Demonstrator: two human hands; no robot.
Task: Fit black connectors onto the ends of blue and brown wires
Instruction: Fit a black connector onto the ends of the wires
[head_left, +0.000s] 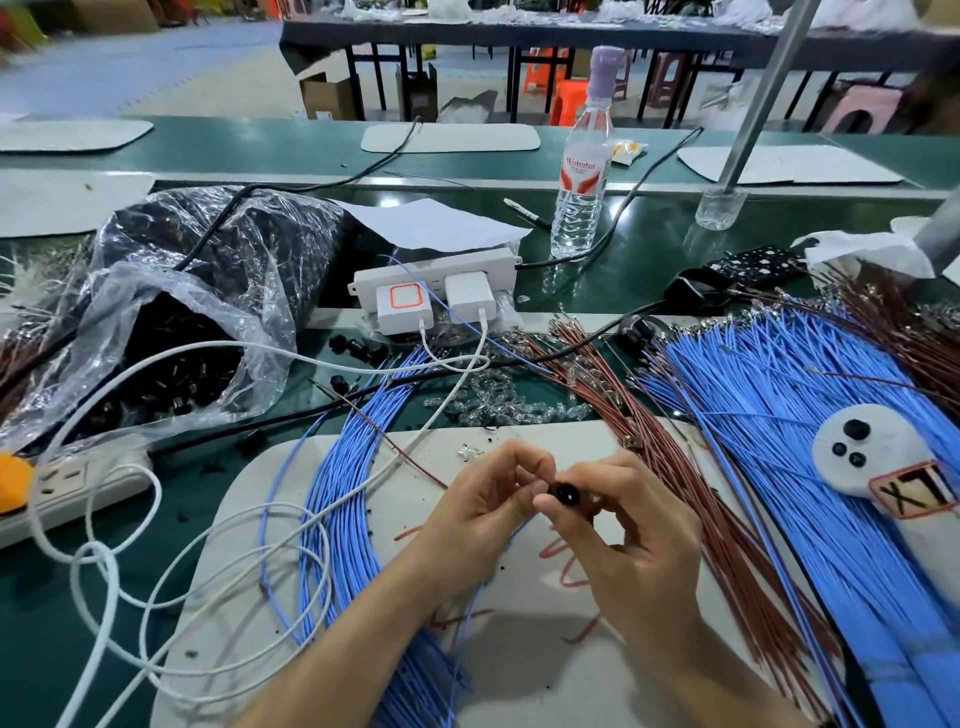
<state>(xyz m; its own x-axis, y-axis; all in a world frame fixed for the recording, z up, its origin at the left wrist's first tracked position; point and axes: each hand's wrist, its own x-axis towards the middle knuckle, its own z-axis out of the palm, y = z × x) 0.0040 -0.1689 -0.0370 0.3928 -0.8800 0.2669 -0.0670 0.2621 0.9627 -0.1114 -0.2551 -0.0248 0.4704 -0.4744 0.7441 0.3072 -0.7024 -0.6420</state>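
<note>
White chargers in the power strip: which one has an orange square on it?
The left charger, the one with an orange-red square outline on its front. The right charger beside it is plain white.

The water bottle (577, 171) on the counter carries a red brand name that reads roughly "Wahaha"; the smaller print beneath is too fine to read. At right, a red-bordered label (914, 489) shows the hand-marked black letters "XT".

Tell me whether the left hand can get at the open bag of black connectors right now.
Probably yes: the bag opens toward the left hand, with only loose white cables across the way. That hand is busy at the black connector, though.
</note>
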